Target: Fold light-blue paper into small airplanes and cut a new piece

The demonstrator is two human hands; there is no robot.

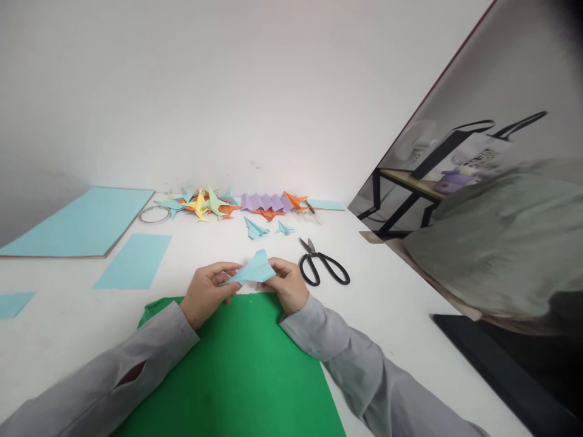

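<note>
A folded light blue paper piece (255, 269) is held between both hands above the far edge of a green sheet (246, 364). My left hand (210, 292) pinches its narrow pointed end, on the left. At the right side, my right hand (289, 284) grips the wider part between thumb and fingers. Black-handled scissors (322, 262) lie just right of my right hand, blades pointing away. Beyond the hands, two small folded blue paper pieces (255, 229) (285, 228) rest on the white table (387, 303).
Behind are colourful folded papers (200, 205) and a purple pleated paper (266, 203). A blue paper stack (86, 221), a blue rectangle (134, 261) and a tape roll (154, 214) lie left. A person's pale clothing (501, 243) shows at right.
</note>
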